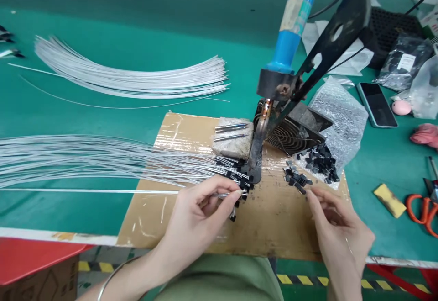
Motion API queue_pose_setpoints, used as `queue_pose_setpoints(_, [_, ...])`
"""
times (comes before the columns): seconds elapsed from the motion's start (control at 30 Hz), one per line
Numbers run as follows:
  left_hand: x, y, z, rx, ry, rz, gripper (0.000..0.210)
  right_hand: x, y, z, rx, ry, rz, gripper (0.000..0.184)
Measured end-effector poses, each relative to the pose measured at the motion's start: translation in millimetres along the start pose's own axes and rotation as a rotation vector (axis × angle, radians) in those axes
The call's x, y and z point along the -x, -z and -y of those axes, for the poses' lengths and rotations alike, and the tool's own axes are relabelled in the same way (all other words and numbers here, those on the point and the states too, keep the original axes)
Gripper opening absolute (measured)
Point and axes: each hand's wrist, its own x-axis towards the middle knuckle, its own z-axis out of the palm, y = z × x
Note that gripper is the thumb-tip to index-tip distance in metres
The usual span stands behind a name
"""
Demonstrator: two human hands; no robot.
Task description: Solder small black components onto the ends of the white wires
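Tabletop (143, 22), two hands (198, 219) (342, 228), one soldering iron (285, 45)

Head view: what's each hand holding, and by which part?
Left hand: white wire, pinched near one end. Right hand: at the small black pieces; whether one is held cannot be told.

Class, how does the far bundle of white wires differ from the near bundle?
The far bundle is tight; the near bundle spreads loosely. The far bundle lies wholly in view; the near bundle runs past the left edge. The far bundle's right ends look bare; the near bundle's have black pieces. Both have pale strands.
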Motion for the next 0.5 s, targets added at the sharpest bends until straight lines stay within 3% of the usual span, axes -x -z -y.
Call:
queue_pose_setpoints(0.2, [0, -2.3, -2, -0.031, -0.018, 0.002, 0.012, -12, 1, -16, 0.156, 0.102, 0.157, 0.029])
queue_pose_setpoints(0.3, [-1, -2.4, -2, -0.044, -0.009, -0.01, 0.013, -5, -1, -13, 0.131, 0.049, 0.085, 0.03])
queue_pose_setpoints(0.4, [0, -1.7, -3, -0.053, -0.008, -0.019, 0.013, 2, -3, -7, -0.03, -0.043, 0.006, 0.031])
queue_pose_setpoints(0.5, [0, -0.9, -5, -0.061, -0.019, -0.013, 0.013, 4, -7, 4, -0.148, -0.017, -0.002, 0.026])
